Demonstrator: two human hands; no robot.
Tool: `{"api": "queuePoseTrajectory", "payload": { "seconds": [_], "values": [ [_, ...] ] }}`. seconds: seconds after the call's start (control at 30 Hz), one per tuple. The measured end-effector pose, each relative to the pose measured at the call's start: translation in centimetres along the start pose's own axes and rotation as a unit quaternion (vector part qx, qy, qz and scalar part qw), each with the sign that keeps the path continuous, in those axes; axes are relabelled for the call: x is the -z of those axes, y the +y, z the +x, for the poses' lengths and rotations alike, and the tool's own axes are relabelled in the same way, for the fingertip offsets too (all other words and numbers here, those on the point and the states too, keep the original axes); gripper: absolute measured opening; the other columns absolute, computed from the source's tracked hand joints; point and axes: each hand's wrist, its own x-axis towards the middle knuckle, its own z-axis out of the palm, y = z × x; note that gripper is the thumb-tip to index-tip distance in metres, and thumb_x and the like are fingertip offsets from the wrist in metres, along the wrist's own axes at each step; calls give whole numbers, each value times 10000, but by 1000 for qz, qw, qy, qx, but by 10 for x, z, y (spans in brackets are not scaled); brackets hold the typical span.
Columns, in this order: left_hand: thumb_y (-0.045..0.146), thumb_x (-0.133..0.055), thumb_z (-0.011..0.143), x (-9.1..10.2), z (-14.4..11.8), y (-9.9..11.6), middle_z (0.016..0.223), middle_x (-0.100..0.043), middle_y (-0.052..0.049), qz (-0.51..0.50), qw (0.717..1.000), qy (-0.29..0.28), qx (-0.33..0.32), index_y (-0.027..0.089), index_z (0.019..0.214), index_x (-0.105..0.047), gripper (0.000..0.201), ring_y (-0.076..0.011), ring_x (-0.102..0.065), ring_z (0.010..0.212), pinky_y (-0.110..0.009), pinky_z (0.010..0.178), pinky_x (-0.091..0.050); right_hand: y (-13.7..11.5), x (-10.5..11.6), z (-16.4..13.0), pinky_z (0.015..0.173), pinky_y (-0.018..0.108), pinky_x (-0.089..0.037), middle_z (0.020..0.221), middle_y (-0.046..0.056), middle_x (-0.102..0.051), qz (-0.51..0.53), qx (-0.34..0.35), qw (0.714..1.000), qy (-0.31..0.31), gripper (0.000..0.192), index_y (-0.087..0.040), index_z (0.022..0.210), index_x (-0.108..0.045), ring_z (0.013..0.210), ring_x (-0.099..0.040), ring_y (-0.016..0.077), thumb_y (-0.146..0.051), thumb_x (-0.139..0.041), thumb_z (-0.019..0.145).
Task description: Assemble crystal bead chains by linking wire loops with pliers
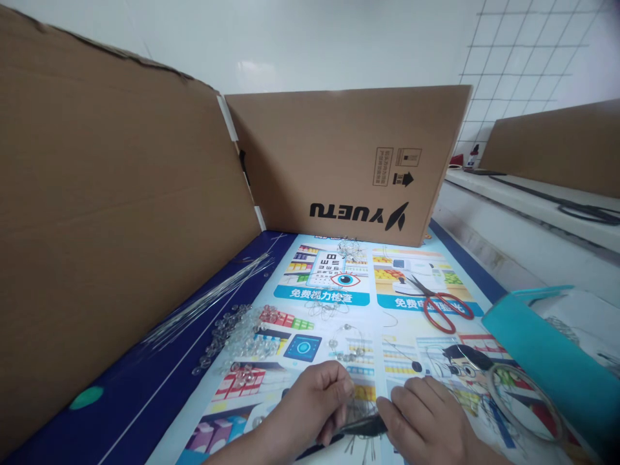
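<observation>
My left hand is closed in a pinch above the printed sheet, its fingertips pressed together; whatever is between them is too small to make out. Close beside it, my right hand is curled around the end of a dark, tapering tool, whose exact kind is partly hidden. Thin wire pieces lie under and around this tool. Just beyond my hands rests a loop of wire with clear beads. A loose pile of clear beads spreads to the left.
A bundle of straight wires lies by the left cardboard wall. Another cardboard panel stands at the back. Red-handled scissors, a grey ring and a teal folder are on the right. Wire shapes lie farther back.
</observation>
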Motion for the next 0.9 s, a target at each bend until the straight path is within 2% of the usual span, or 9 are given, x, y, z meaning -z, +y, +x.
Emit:
{"api": "queuePoseTrajectory", "payload": {
  "seconds": [0.27, 0.33, 0.4, 0.5, 0.63, 0.73, 0.8, 0.9],
  "values": [
    [410, -479, 807, -3, -5, 10, 466, -493, 70, 57, 998, 34, -19, 186, 690, -456, 254, -47, -347, 308, -159, 328, -238, -5, 0, 0, 551, 323, -323, 625, 44, -568, -19, 1, 1000, -5, 168, -131, 847, -632, 570, -478, 166, -77, -484, 788],
    [374, -450, 835, -2, -8, 11, 487, -494, 67, 108, 992, 52, -39, 188, 708, -473, 226, -60, -372, 342, -170, 359, -276, -6, -1, 1, 540, 314, -312, 597, 29, -545, -18, -9, 1000, -12, 166, -141, 835, -625, 554, -466, 159, -83, -476, 791],
    [329, -429, 861, -1, -11, 11, 522, -515, 53, 194, 975, 71, -83, 191, 716, -501, 213, -78, -425, 409, -184, 418, -324, -7, -3, 1, 527, 305, -300, 573, 16, -524, -15, -22, 1000, -17, 163, -152, 817, -616, 536, -452, 156, -86, -469, 792],
    [274, -410, 886, 2, -16, 10, 603, -578, 20, 339, 920, 87, -178, 199, 733, -542, 215, -112, -505, 546, -207, 519, -361, -10, -8, -1, 521, 295, -301, 559, 9, -508, 12, -54, 998, -15, 166, -167, 781, -596, 534, -449, 157, -116, -440, 808],
    [201, -374, 896, 4, -17, 4, 714, -654, -28, 464, 835, 73, -287, 203, 869, -557, 185, -149, -576, 618, -241, 568, -393, -15, -16, -10, 539, 279, -330, 614, 13, -547, 72, -120, 990, -22, 143, -192, 793, -588, 579, -483, 164, -196, -446, 812],
    [116, -383, 842, 3, -16, 0, 662, -651, -45, 548, 752, 81, -357, 184, 856, -553, 184, -180, -588, 567, -278, 532, -406, -18, -18, -16, 532, 257, -340, 653, -7, -575, 131, -176, 973, -67, 31, -218, 740, -571, 590, -506, 151, -209, -544, 730],
    [70, -395, 788, 3, -18, 0, 625, -633, -44, 596, 696, 73, -394, 176, 831, -549, 192, -191, -574, 533, -295, 503, -410, -19, -17, -17, 530, 244, -346, 661, -23, -585, 165, -206, 958, -108, 64, -228, 710, -564, 594, -523, 141, -187, -588, 667],
    [51, -400, 776, 1, -24, 6, 623, -625, -40, 634, 629, 43, -448, 159, 857, -545, 198, -179, -558, 513, -295, 484, -430, -17, -16, -18, 533, 227, -352, 659, -39, -599, 203, -236, 938, -155, 132, -240, 705, -578, 597, -545, 131, -148, -595, 612]
  ]
}}
